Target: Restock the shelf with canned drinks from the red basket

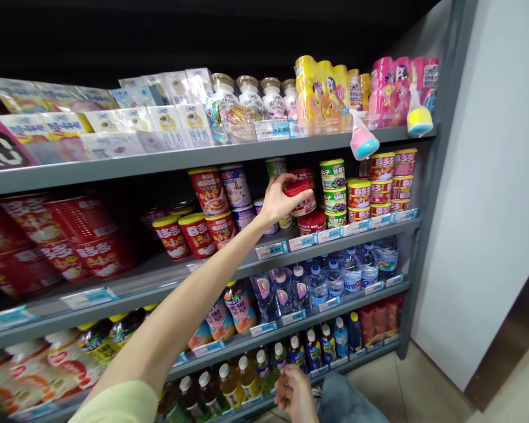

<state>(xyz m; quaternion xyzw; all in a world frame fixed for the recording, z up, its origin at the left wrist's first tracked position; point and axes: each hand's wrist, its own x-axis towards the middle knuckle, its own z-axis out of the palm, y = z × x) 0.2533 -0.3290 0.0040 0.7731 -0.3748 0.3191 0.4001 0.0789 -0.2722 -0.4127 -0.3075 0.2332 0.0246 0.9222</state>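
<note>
My left hand (282, 200) reaches across to the second shelf with its fingers and thumb closed around a red-lidded tub (305, 205). The tub is tilted a little and sits just above another red tub (312, 222) on the shelf; whether the two touch I cannot tell. To its right rises a stack of green and yellow tins (334, 191). Low in the view, my right hand (296, 392) hangs in front of the bottom shelf, fingers loosely bent and apart, with nothing visible in it. The nearest things to it are small drink bottles (279, 355).
Above my left hand runs the grey edge of the top shelf (158, 167), with two small hanging toys (364, 141) in front. Red and yellow cans (196, 235) stand left of the hand. Water bottles (319, 285) fill the shelf below. A white panel (475, 176) borders the right.
</note>
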